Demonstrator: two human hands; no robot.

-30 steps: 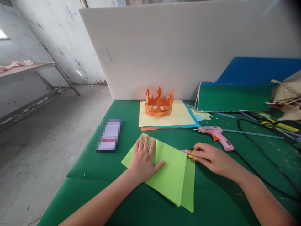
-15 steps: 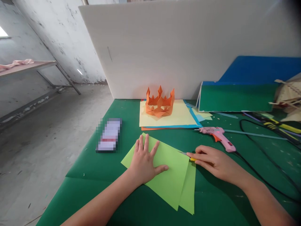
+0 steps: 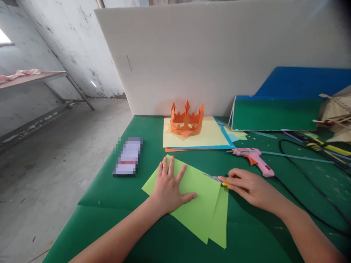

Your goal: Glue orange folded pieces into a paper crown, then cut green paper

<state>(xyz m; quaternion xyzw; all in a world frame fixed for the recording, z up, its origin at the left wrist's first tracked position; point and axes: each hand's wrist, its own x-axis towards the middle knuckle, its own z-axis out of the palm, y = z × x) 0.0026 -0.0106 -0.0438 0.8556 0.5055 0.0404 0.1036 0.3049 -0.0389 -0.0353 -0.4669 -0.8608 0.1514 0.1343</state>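
Note:
Light green paper (image 3: 201, 212) lies on the green tabletop, folded or layered, with a second flap (image 3: 220, 219) showing at its right. My left hand (image 3: 170, 186) rests flat on the paper with its fingers spread. In my right hand (image 3: 246, 188) is a yellow-handled craft knife (image 3: 214, 177), pinched between thumb and fingers. Its blade points left along the paper's upper right edge, with the tip over or against the paper; whether it has gone between the layers I cannot tell.
Behind the paper, an orange paper crown (image 3: 186, 122) stands on stacked coloured sheets (image 3: 171, 140). A pink glue gun (image 3: 255, 157) with a black cord lies at right. A phone (image 3: 128, 157), pixelated, is at left. A white board (image 3: 192, 54) stands at the back.
More of the knife's blade now shows, its tip reaching further left over the paper's edge. My left hand stays in place on the paper.

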